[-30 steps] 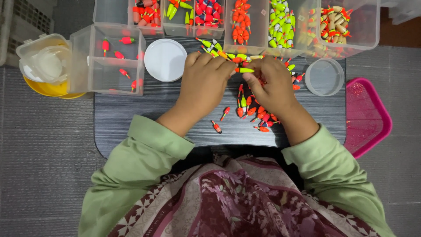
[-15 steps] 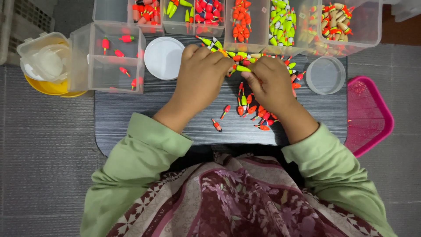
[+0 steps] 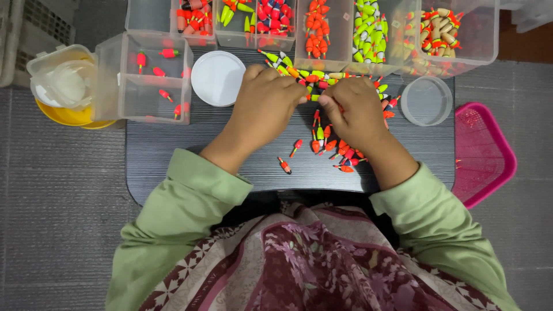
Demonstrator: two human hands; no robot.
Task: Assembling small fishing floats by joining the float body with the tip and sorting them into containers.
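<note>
Centrally, left hand (image 3: 268, 101) and right hand (image 3: 354, 109), fingertips meeting, each grip pinching small floats (image 3: 314, 86) between them.

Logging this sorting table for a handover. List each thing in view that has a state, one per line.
left hand: palm down, fingertips in the floats
right hand: palm down, fingertips in the floats
loose floats: scattered on the dark tabletop
row of clear bins: open, holding floats grouped by colour
clear box at left: open, a few red floats inside
white lid: lying flat
clear round lid: lying flat
</note>
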